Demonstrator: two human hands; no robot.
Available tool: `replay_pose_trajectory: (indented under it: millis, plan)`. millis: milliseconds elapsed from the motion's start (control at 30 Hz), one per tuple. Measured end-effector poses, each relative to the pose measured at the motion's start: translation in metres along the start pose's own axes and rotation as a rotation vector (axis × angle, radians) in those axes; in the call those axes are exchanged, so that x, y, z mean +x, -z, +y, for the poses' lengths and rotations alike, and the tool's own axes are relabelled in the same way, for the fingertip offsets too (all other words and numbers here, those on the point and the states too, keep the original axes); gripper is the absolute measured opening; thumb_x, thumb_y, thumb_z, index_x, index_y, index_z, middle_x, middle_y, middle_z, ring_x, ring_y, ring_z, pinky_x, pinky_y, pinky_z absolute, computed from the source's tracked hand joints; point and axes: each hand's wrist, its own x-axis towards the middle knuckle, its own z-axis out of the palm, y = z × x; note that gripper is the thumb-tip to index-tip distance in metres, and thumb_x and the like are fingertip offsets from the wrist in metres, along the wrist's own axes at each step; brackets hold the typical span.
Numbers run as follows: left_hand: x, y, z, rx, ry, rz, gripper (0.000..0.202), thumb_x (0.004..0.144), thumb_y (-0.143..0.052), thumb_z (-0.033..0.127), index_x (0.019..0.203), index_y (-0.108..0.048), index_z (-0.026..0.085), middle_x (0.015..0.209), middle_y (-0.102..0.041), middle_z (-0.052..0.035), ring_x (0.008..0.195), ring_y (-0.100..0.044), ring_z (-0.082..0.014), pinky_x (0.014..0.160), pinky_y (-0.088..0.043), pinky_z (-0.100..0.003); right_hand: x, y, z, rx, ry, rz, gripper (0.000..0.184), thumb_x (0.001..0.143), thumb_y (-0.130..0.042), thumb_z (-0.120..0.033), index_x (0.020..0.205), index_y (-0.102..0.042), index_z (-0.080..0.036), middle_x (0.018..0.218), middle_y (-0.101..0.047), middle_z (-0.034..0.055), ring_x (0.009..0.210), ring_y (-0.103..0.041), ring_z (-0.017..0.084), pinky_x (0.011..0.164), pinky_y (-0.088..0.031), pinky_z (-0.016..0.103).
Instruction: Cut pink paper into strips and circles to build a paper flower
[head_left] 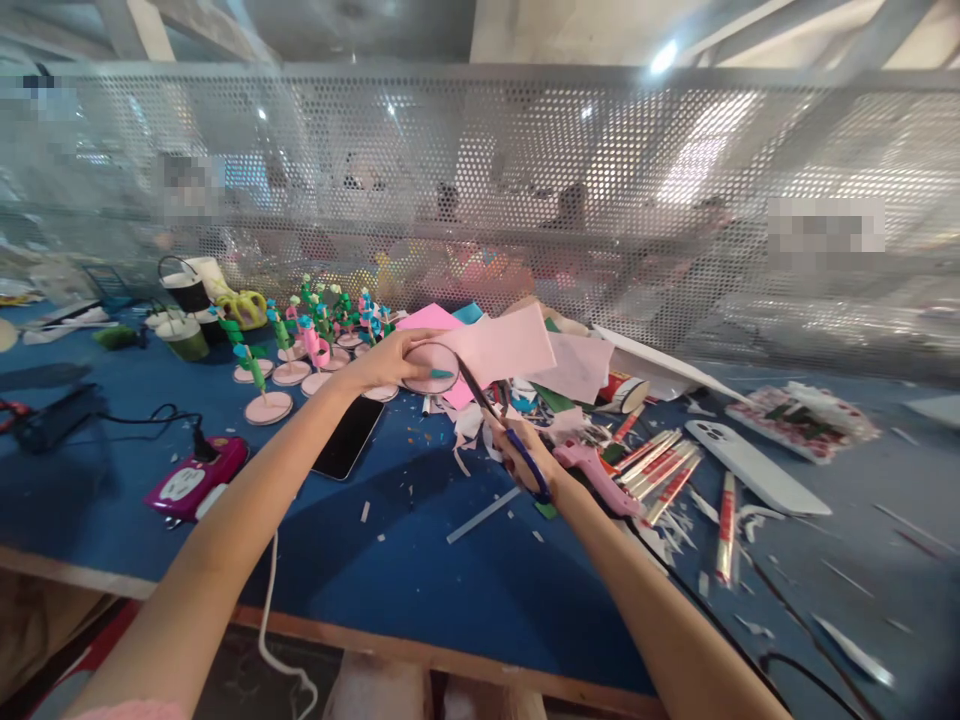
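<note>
My left hand (386,360) is closed on a sheet of pale pink paper (502,345) with a round clear disc (431,368) pressed against it, held above the blue table (420,560). My right hand (525,455) grips blue-handled scissors (502,425), whose blades point up and left into the pink paper beside the disc. Paper scraps lie on the table under both hands.
A black phone (349,438) lies below my left hand. Small pink-based craft figures (300,340) stand at the back left. A pink glue gun (600,475), glue sticks (664,470), a white phone (757,465), a magenta power strip (196,480) with cables, and a perforated metal screen (600,200) behind.
</note>
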Motion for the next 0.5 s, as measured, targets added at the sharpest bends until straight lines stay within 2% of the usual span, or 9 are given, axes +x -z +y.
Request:
replay_pose_trajectory:
  millis: [67, 100, 167, 233, 300, 367, 500]
  plan:
    - [0.002, -0.007, -0.005, -0.035, 0.022, 0.083, 0.053, 0.049, -0.079, 0.007, 0.101, -0.066, 0.015, 0.074, -0.068, -0.0007, 0.066, -0.062, -0.0113, 0.064, -0.051, -0.024, 0.001, -0.002, 0.001, 0.032, -0.012, 0.042, 0.057, 0.07, -0.049, -0.077, 0.062, -0.036, -0.022, 0.042, -0.032, -0.0084, 0.031, -0.03, 0.006, 0.027, -0.025, 0.019]
    - [0.003, -0.013, -0.009, -0.072, 0.03, 0.161, 0.048, 0.051, -0.079, 0.009, 0.097, -0.066, 0.014, 0.068, -0.066, 0.0009, 0.06, -0.061, -0.0108, 0.061, -0.051, -0.024, 0.002, -0.004, 0.001, 0.047, -0.017, 0.074, 0.057, 0.069, -0.049, -0.078, 0.062, -0.036, -0.023, 0.042, -0.032, -0.0085, 0.03, -0.03, 0.006, 0.027, -0.026, 0.019]
    - [0.004, -0.027, -0.016, -0.223, 0.053, 0.323, 0.035, 0.054, -0.078, 0.012, 0.086, -0.064, 0.014, 0.07, -0.067, 0.0001, 0.061, -0.062, -0.0118, 0.06, -0.052, -0.024, 0.003, -0.009, 0.002, 0.071, -0.024, 0.134, 0.058, 0.068, -0.049, -0.079, 0.061, -0.036, -0.023, 0.042, -0.033, -0.008, 0.03, -0.031, 0.006, 0.026, -0.026, 0.019]
    - [0.003, -0.045, -0.022, -0.417, 0.1, 0.435, 0.025, 0.059, -0.076, 0.016, 0.081, -0.063, 0.015, 0.071, -0.067, 0.0001, 0.065, -0.064, -0.0132, 0.062, -0.053, -0.025, 0.004, -0.015, 0.004, 0.103, -0.04, 0.178, 0.058, 0.068, -0.047, -0.08, 0.062, -0.038, -0.023, 0.041, -0.033, -0.0076, 0.03, -0.032, 0.006, 0.026, -0.026, 0.019]
    - [-0.001, -0.062, -0.025, -0.551, 0.145, 0.474, 0.025, 0.061, -0.076, 0.02, 0.083, -0.062, 0.017, 0.071, -0.068, 0.0002, 0.07, -0.066, -0.0144, 0.066, -0.054, -0.026, 0.004, -0.02, 0.006, 0.135, -0.066, 0.196, 0.059, 0.068, -0.045, -0.081, 0.064, -0.039, -0.023, 0.041, -0.033, -0.008, 0.029, -0.031, 0.006, 0.026, -0.025, 0.02]
    - [-0.007, -0.076, -0.028, -0.621, 0.131, 0.484, 0.025, 0.062, -0.075, 0.022, 0.082, -0.061, 0.018, 0.073, -0.069, 0.0004, 0.07, -0.066, -0.0134, 0.068, -0.054, -0.026, 0.003, -0.024, 0.011, 0.143, -0.065, 0.208, 0.059, 0.068, -0.045, -0.082, 0.065, -0.04, -0.023, 0.041, -0.033, -0.008, 0.03, -0.03, 0.006, 0.026, -0.025, 0.019]
    - [-0.017, -0.089, -0.034, -0.469, 0.044, 0.434, 0.026, 0.058, -0.078, 0.023, 0.077, -0.061, 0.016, 0.071, -0.068, 0.0005, 0.065, -0.062, -0.0118, 0.067, -0.052, -0.025, 0.001, -0.028, 0.02, 0.111, -0.011, 0.219, 0.057, 0.07, -0.047, -0.078, 0.065, -0.039, -0.022, 0.044, -0.035, -0.0071, 0.032, -0.032, 0.006, 0.027, -0.027, 0.019]
